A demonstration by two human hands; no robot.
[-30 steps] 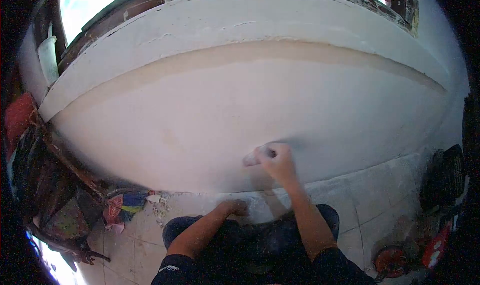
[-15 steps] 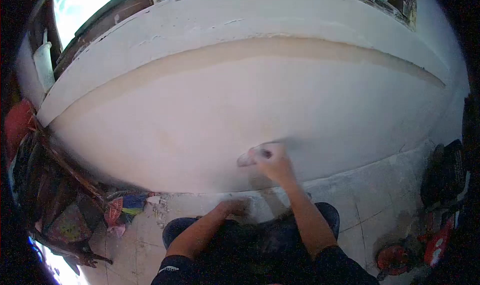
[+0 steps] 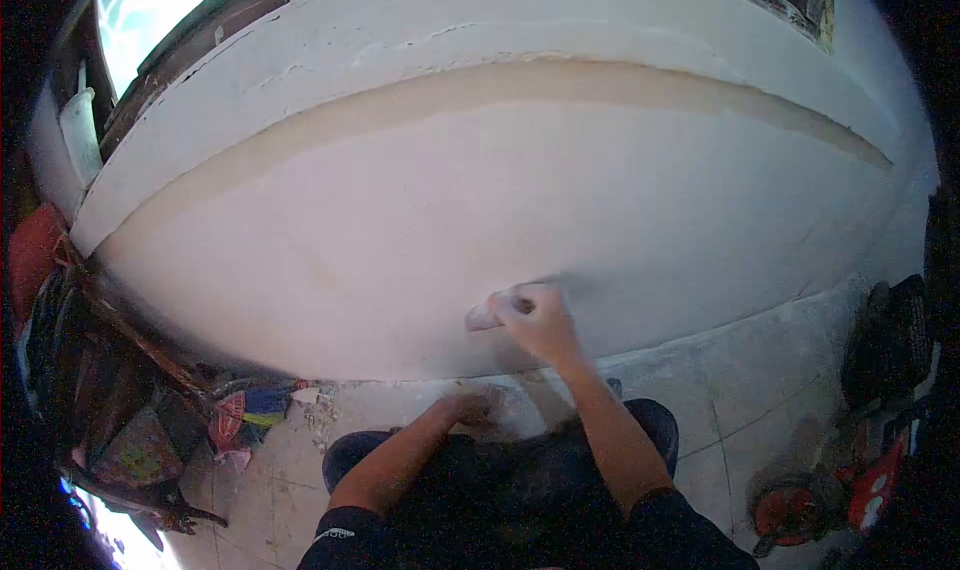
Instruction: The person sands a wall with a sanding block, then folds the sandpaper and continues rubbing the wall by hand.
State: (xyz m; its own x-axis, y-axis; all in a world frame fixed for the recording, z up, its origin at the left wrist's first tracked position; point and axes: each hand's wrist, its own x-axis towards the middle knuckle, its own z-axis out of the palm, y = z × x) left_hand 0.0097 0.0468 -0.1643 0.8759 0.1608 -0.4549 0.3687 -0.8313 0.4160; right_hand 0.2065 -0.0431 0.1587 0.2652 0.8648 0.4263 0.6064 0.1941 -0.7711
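Observation:
Low on the white wall (image 3: 380,240), my right hand (image 3: 540,320) is closed round a flat, pinkish-grey piece that looks like folded sandpaper (image 3: 482,317). The piece lies against the wall surface, its left end sticking out past my fingers. My left hand (image 3: 470,410) hangs low between my knees, near the foot of the wall; its fingers are blurred and I cannot make out their shape.
A window ledge (image 3: 200,55) runs above the wall. Dark bags and cloths (image 3: 140,450) crowd the left side. On the tiled floor (image 3: 700,460) to the right are a red object (image 3: 785,510) and a black item (image 3: 885,345).
My right hand has shifted slightly left with the sandpaper along the wall. The left hand has stayed about where it was. The view has tilted slightly.

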